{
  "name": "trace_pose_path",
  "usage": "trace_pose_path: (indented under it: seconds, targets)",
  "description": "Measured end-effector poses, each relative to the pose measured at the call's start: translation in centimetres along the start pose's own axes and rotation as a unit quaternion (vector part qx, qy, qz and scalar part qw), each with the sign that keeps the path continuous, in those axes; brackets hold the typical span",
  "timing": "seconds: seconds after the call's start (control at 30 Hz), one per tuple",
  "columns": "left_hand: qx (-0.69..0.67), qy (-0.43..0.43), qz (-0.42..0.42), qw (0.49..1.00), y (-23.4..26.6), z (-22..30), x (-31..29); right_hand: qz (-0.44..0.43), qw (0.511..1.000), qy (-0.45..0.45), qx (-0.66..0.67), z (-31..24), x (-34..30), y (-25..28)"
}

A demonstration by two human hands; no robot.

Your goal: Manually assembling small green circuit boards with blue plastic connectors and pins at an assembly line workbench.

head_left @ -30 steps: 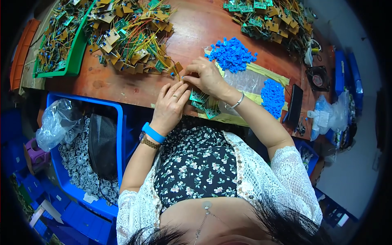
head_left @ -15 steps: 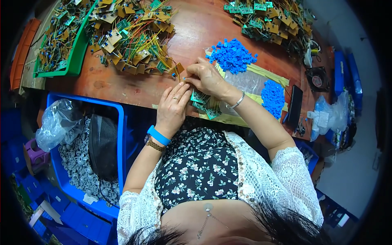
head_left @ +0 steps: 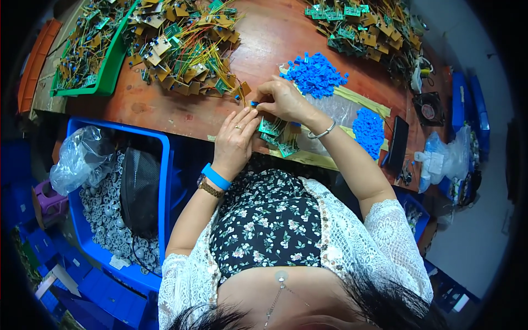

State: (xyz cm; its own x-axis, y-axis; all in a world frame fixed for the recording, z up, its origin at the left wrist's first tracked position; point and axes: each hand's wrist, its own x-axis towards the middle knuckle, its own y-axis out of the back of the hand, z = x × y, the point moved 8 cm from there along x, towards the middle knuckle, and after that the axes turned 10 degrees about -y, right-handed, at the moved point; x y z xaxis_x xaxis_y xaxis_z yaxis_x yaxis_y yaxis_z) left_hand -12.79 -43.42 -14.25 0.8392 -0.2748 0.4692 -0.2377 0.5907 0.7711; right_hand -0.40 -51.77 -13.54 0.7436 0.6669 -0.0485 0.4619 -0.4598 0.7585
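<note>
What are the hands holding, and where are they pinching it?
The right hand pinches a tiny blue piece at its end with the fingertips. The left hand rests on small green circuit boards; its grip cannot be told.

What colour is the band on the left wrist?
The band is bright blue, beside a brown bracelet; the head view shows it.

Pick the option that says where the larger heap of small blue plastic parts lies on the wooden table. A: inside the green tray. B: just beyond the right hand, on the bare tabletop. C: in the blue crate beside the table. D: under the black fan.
B: the larger heap of small blue plastic parts sits on the wooden table just past the right hand, clear of the green tray and the blue crate.
</note>
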Motion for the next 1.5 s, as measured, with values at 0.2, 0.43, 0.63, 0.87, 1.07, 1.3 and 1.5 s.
trace_pose_path:
  seconds: [0.2,0.43,0.63,0.87,1.07,1.3,1.5]
  targets:
    - [0.020,-0.009,0.001,1.000,0.0,0.2,-0.2,0.049,0.999,0.014,-0.006,0.2,0.0,-0.4]
    - [0.031,-0.009,-0.007,0.999,-0.2,0.4,0.1,0.081,0.996,0.027,0.011,0.1,-0.2,-0.2]
    - [0.049,0.002,-0.004,0.999,-0.3,0.4,-0.2,0.073,0.996,0.043,-0.004,-0.5,-0.2,-0.3]
    - [0.038,0.001,-0.009,0.999,-0.3,0.3,-0.3,0.052,0.999,-0.004,0.001,-0.2,0.3,0.0]
    - [-0.348,0.156,0.146,0.913,3.8,-3.2,-0.4,0.045,0.999,-0.007,-0.013,-0.6,0.1,0.8]
    - [-0.029,0.245,0.217,0.944,4.7,-6.6,0.1,0.114,0.993,0.014,-0.014,-3.0,-4.2,4.4]
    - [-0.037,0.322,0.212,0.922,3.6,-7.8,1.7,0.108,0.992,-0.045,-0.038,0.7,-5.0,4.9]
